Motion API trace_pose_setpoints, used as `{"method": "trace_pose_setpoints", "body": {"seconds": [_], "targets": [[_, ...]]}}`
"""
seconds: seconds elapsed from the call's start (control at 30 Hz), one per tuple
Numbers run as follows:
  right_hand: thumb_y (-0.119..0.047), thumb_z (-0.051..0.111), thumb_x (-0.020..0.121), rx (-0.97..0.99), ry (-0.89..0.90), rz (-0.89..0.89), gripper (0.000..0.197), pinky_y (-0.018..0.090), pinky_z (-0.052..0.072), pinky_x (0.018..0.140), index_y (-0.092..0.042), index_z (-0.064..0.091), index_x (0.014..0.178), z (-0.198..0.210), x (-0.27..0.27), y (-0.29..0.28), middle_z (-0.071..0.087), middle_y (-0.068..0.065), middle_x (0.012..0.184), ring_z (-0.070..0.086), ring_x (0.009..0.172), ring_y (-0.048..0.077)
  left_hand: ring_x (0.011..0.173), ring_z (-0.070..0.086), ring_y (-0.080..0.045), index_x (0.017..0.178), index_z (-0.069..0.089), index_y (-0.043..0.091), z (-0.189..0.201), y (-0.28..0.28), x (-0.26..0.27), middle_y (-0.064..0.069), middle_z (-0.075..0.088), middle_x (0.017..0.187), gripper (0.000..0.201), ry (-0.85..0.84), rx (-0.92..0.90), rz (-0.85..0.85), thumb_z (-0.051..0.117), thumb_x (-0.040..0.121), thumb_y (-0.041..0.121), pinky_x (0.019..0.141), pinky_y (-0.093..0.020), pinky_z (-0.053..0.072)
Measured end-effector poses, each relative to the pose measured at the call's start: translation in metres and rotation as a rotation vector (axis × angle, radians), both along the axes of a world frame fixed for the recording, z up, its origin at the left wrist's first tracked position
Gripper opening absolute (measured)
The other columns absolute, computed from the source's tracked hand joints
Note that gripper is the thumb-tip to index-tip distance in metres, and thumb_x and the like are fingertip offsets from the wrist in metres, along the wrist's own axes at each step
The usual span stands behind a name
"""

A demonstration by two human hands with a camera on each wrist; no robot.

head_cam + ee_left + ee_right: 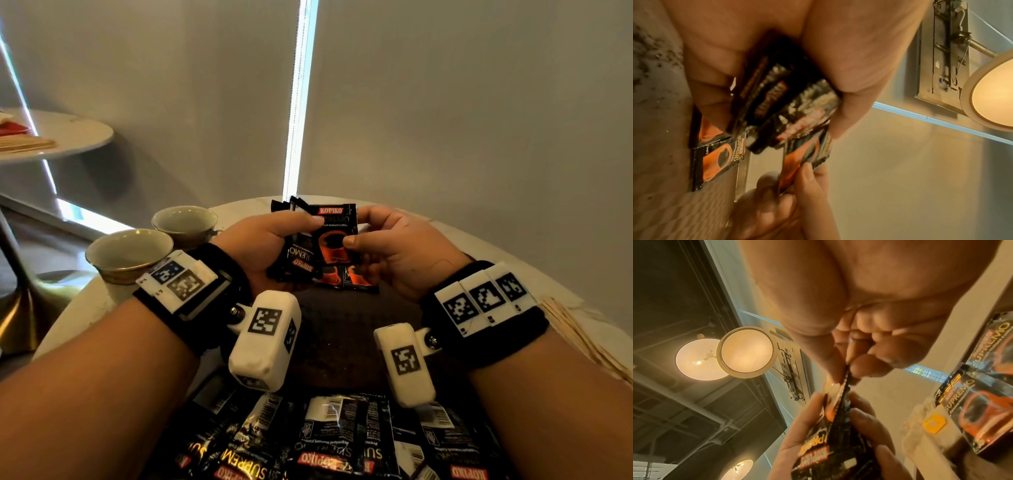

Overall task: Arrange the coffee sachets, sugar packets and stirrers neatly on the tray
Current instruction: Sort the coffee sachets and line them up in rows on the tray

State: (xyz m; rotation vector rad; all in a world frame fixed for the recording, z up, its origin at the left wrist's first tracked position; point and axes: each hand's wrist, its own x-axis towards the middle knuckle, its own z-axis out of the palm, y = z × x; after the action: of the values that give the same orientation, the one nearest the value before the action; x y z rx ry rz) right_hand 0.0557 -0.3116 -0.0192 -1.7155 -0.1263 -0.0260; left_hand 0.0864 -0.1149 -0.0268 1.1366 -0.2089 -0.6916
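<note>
The left hand (263,240) is clutching a fanned bundle of coffee sachets (294,257), fingers curled round it and the thumb pressing on the top one; the left-wrist view shows several black packets wedged between palm and fingers. Just right of that grip, one sachet (337,236) is standing upright between the two hands, face toward the camera. The right hand (394,250) is pinching its right edge between thumb and forefinger, the other fingers curled behind.

Directly below both grips, two sachets (346,279) are lying side by side on the dark tray (342,335), touching edge to edge, which reads as the start of a row. Nearer the body, well behind the wrists, a loose heap of sachets (325,442) is waiting unsorted. To the right of the right wrist, wooden stirrers (582,339) are lying on the table, off the tray.

So the step in hand seems to be dealing sachets one at a time from the bundle. The next move probably calls for drawing this sachet free and laying it flat, squared up beside the pair.
</note>
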Motion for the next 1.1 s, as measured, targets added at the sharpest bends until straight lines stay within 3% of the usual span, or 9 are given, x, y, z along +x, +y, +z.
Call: {"method": "trace_pose_setpoints", "body": {"seconds": [0.13, 0.2, 0.27, 0.37, 0.47, 0.57, 0.67, 0.87, 1.1], "targets": [[-0.023, 0.072, 0.084, 0.059, 0.033, 0.013, 0.03, 0.033, 0.041, 0.056, -0.007, 0.065, 0.109, 0.005, -0.007, 0.006, 0.07, 0.012, 0.093, 0.06, 0.078, 0.028, 0.096, 0.072, -0.038, 0.137, 0.053, 0.005, -0.002, 0.002, 0.001, -0.023, 0.071, 0.113, 0.065, -0.06, 0.083, 0.058, 0.071, 0.074, 0.014, 0.072, -0.045, 0.06], [-0.037, 0.077, 0.074, 0.135, 0.071, -0.032, 0.045, 0.049, 0.045, 0.076, -0.005, 0.067, 0.103, 0.006, -0.008, 0.006, 0.066, 0.02, 0.098, 0.057, 0.088, 0.037, 0.111, 0.066, -0.045, 0.137, 0.053, 0.003, -0.002, 0.003, 0.0, -0.027, 0.067, 0.123, 0.07, -0.08, 0.129, 0.05, 0.074, 0.071, 0.011, 0.094, -0.057, 0.053], [-0.028, 0.08, 0.073, 0.17, 0.055, -0.079, 0.03, 0.058, 0.039, 0.089, -0.005, 0.069, 0.09, 0.006, -0.008, 0.008, 0.064, 0.026, 0.1, 0.054, 0.094, 0.043, 0.112, 0.066, -0.046, 0.134, 0.054, -0.001, -0.002, 0.003, 0.0, -0.029, 0.067, 0.121, 0.069, -0.101, 0.172, 0.024, 0.074, 0.07, 0.013, 0.102, -0.06, 0.048], [-0.005, 0.072, 0.082, 0.158, 0.027, -0.114, 0.003, 0.057, 0.037, 0.089, -0.007, 0.071, 0.081, 0.004, -0.004, 0.008, 0.065, 0.028, 0.096, 0.053, 0.093, 0.044, 0.093, 0.071, -0.038, 0.131, 0.056, -0.004, -0.004, 0.002, 0.001, -0.027, 0.07, 0.11, 0.065, -0.122, 0.173, 0.02, 0.074, 0.07, 0.009, 0.085, -0.049, 0.059], [-0.002, 0.073, 0.08, 0.155, 0.019, -0.119, 0.006, 0.072, 0.035, 0.1, -0.007, 0.074, 0.083, 0.002, -0.004, 0.008, 0.07, 0.027, 0.094, 0.058, 0.094, 0.05, 0.095, 0.07, -0.039, 0.131, 0.059, 0.001, -0.003, -0.002, -0.005, -0.029, 0.068, 0.115, 0.054, -0.1, 0.071, -0.002, 0.07, 0.08, 0.013, 0.09, -0.052, 0.057], [-0.001, 0.073, 0.079, 0.148, 0.02, -0.094, 0.005, 0.073, 0.037, 0.098, -0.006, 0.073, 0.081, 0.0, -0.004, 0.011, 0.071, 0.024, 0.088, 0.062, 0.093, 0.052, 0.101, 0.069, -0.043, 0.131, 0.061, 0.006, -0.005, -0.005, -0.005, -0.027, 0.067, 0.119, 0.042, -0.107, -0.021, 0.069, 0.06, 0.09, 0.015, 0.091, -0.057, 0.056], [-0.005, 0.074, 0.075, 0.135, 0.037, -0.045, 0.011, 0.054, 0.057, 0.081, -0.004, 0.068, 0.085, 0.001, -0.008, 0.013, 0.072, 0.018, 0.082, 0.067, 0.081, 0.039, 0.095, 0.07, -0.04, 0.123, 0.065, 0.009, -0.007, -0.007, -0.001, -0.025, 0.07, 0.111, 0.032, -0.175, -0.034, 0.13, 0.054, 0.093, 0.004, 0.086, -0.053, 0.058], [-0.003, 0.072, 0.082, 0.098, -0.004, -0.098, 0.006, 0.037, 0.055, 0.065, -0.006, 0.068, 0.078, 0.003, -0.009, 0.013, 0.071, 0.012, 0.073, 0.066, 0.069, 0.028, 0.106, 0.067, -0.048, 0.122, 0.067, 0.009, -0.009, -0.008, 0.001, -0.028, 0.068, 0.115, 0.036, -0.282, 0.029, 0.186, 0.052, 0.092, -0.005, 0.095, -0.063, 0.051], [-0.002, 0.073, 0.082, 0.022, -0.026, -0.137, 0.025, 0.067, 0.049, 0.094, -0.016, 0.073, 0.062, 0.003, -0.009, 0.015, 0.072, 0.015, 0.079, 0.065, 0.084, 0.041, 0.101, 0.07, -0.044, 0.122, 0.068, 0.013, -0.007, -0.008, -0.001, -0.026, 0.07, 0.113, 0.037, -0.332, 0.072, 0.202, 0.055, 0.092, -0.004, 0.091, -0.061, 0.055]]}}
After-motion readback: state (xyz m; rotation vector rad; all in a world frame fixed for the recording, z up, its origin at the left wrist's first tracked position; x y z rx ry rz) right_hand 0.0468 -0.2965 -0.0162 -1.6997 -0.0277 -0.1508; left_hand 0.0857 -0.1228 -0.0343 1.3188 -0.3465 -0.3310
